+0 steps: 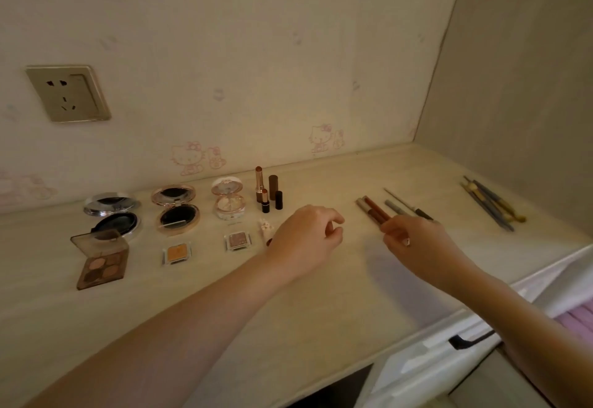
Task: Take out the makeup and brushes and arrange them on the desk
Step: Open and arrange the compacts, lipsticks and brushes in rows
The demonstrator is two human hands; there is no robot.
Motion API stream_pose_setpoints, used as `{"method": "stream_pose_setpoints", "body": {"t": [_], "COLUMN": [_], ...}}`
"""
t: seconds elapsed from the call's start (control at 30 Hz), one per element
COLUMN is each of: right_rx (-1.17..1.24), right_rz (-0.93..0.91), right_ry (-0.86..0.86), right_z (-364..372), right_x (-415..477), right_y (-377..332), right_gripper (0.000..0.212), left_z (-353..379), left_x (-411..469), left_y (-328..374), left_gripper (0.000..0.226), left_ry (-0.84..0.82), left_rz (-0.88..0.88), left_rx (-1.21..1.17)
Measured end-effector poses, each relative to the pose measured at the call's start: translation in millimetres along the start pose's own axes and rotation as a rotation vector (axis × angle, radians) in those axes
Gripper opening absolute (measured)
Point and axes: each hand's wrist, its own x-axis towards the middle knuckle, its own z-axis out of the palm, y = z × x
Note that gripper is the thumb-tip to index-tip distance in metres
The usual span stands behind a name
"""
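Observation:
On the pale wooden desk, my right hand pinches the near ends of two brown makeup pencils that lie slanted on the surface. Just right of them lie a grey pencil and a thin white and black liner. My left hand hovers with loosely curled fingers and holds nothing; it partly hides a small cream tube. Lipsticks stand upright behind it. Three open round compacts and an eyeshadow palette sit to the left.
Two small square eyeshadow pans lie in front of the compacts. Several brushes lie at the far right near the side wall. A wall socket is at upper left. An open white drawer sits below the desk's right edge.

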Motion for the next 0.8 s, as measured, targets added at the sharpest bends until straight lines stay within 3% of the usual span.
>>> {"method": "stream_pose_setpoints", "body": {"t": [0.2, 0.4, 0.57, 0.8], "right_rx": [-0.005, -0.093, -0.201, -0.172], "right_rz": [-0.027, -0.064, -0.073, -0.053], "right_ry": [0.114, 0.209, 0.211, 0.209], "right_z": [-4.3, 5.8, 14.8, 19.2], "right_x": [0.4, 3.3, 4.4, 6.1], "right_y": [31.4, 42.4, 45.5, 46.5], "right_gripper": [0.024, 0.027, 0.032, 0.033], "left_z": [34.8, 57.5, 70.7, 73.5], "left_x": [53.8, 96.0, 108.1, 100.1], "left_y": [-1.0, -2.5, -0.4, -3.6], "left_gripper": [0.032, 0.047, 0.047, 0.041], "left_ry": [-0.141, -0.139, -0.174, -0.132], "left_rz": [-0.109, -0.238, -0.204, -0.160], "left_rx": [0.008, -0.036, -0.027, -0.017]}}
